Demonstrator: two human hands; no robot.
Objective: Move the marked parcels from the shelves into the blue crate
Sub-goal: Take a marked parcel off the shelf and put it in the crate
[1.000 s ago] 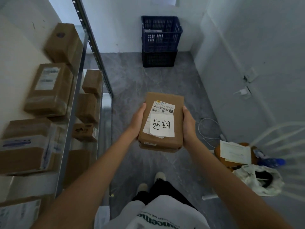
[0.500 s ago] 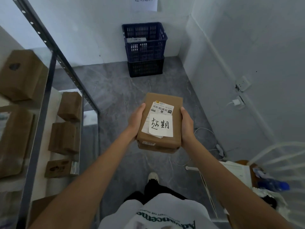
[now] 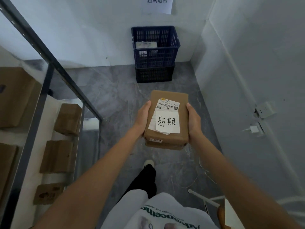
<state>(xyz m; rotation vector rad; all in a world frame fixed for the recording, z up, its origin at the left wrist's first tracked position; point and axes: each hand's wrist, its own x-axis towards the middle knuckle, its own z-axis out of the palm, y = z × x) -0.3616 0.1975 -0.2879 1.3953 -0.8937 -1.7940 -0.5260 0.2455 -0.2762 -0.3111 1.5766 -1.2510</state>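
A brown marked parcel (image 3: 170,96) with a barcode label and a white handwritten note is held level in front of me. My left hand (image 3: 143,117) grips its left side and my right hand (image 3: 193,120) grips its right side. The blue crate (image 3: 155,54) stands ahead against the far wall, stacked on a darker crate (image 3: 154,74). A white parcel lies inside the blue crate. The held parcel is well short of the crate, over the grey floor.
A metal shelf frame (image 3: 49,63) runs along the left with several brown boxes (image 3: 68,119) on its levels. White walls close in at right, with a socket and plug (image 3: 254,129). A cable (image 3: 204,172) lies on the floor. A paper sign (image 3: 158,4) hangs above the crate.
I have walked forward with the parcel held in both hands. The crate is nearer and more centred, and the shelf boxes have slid back to the left.
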